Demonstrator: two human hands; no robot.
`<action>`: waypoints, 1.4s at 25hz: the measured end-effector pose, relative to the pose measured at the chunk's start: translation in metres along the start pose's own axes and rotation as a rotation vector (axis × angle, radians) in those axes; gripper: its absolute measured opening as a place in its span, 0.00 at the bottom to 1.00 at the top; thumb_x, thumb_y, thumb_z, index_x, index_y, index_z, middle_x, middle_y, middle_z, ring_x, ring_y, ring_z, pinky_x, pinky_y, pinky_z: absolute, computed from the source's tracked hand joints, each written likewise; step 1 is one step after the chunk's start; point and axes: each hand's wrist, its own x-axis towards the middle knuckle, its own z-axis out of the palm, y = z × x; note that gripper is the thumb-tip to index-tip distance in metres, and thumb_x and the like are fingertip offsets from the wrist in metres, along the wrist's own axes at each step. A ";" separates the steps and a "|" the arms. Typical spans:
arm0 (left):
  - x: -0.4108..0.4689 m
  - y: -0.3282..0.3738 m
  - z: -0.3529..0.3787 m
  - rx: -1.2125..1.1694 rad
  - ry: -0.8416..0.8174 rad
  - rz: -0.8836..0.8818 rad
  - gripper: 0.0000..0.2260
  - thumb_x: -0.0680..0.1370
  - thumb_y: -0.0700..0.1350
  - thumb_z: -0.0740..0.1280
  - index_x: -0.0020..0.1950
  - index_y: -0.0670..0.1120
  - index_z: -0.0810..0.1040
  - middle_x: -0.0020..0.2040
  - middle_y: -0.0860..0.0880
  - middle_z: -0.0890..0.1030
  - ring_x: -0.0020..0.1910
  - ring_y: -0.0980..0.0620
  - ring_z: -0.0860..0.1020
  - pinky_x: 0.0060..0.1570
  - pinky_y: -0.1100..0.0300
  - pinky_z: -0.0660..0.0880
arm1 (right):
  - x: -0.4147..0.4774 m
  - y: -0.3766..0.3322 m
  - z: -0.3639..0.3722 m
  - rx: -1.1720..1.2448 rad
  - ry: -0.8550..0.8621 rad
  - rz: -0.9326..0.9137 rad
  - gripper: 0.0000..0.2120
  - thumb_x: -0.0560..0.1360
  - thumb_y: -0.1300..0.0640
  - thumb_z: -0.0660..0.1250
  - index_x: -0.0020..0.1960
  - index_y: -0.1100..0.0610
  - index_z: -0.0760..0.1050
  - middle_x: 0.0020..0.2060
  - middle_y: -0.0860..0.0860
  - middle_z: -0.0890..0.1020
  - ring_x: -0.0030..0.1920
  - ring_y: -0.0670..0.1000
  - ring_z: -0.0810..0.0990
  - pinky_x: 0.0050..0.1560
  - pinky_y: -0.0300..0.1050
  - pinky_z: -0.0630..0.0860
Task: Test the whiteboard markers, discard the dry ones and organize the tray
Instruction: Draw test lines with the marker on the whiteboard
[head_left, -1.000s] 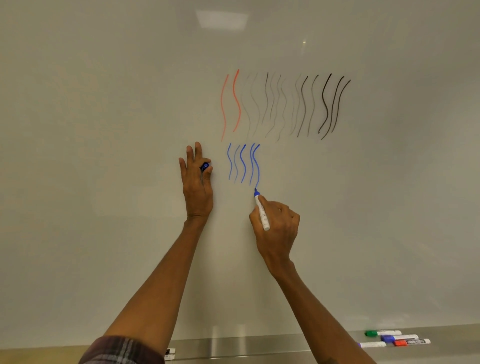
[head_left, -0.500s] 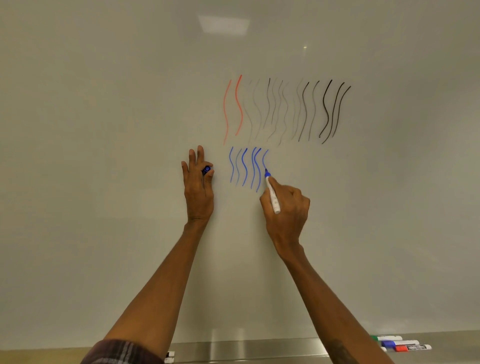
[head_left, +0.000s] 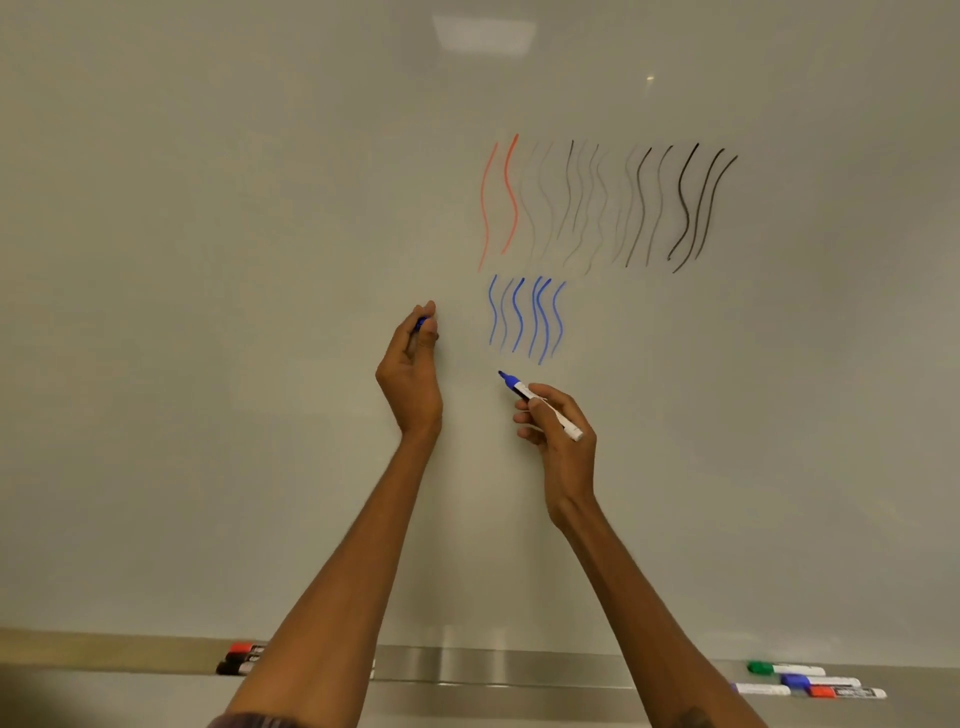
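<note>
Whiteboard (head_left: 208, 364) with a metal tray (head_left: 493, 670) along its lower edge. Upper row: two red strokes (head_left: 501, 200) and a run of black strokes (head_left: 649, 208), faint to dark. Below them are wavy blue strokes (head_left: 527, 319). Right hand (head_left: 561, 431): fingers curled round the marker (head_left: 521, 389), blue tip pointing up-left beneath the blue strokes. Left hand (head_left: 413, 374): fingertips pinch the blue cap (head_left: 420, 323), left of those strokes. Tray holds capped markers (head_left: 818, 680) at right and further markers (head_left: 236, 667) at left.
</note>
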 end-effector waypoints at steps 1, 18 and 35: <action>-0.008 0.002 -0.004 -0.019 0.039 -0.042 0.13 0.80 0.45 0.68 0.63 0.43 0.81 0.60 0.51 0.83 0.60 0.56 0.80 0.63 0.57 0.76 | -0.003 0.003 0.004 0.055 -0.015 0.054 0.10 0.80 0.59 0.65 0.59 0.58 0.80 0.50 0.59 0.84 0.48 0.55 0.83 0.52 0.52 0.78; -0.080 -0.025 -0.058 -0.292 0.165 -0.507 0.10 0.81 0.44 0.67 0.60 0.41 0.79 0.56 0.42 0.85 0.57 0.46 0.83 0.61 0.52 0.78 | -0.052 0.049 0.033 0.029 -0.141 0.289 0.11 0.81 0.53 0.63 0.59 0.55 0.80 0.50 0.54 0.86 0.50 0.57 0.85 0.56 0.53 0.78; -0.101 -0.036 -0.076 -0.257 0.167 -0.474 0.14 0.83 0.43 0.63 0.64 0.37 0.78 0.56 0.41 0.84 0.54 0.43 0.84 0.56 0.52 0.81 | -0.072 0.070 0.041 0.304 -0.144 0.416 0.16 0.80 0.59 0.64 0.64 0.66 0.75 0.55 0.61 0.84 0.55 0.59 0.84 0.54 0.46 0.81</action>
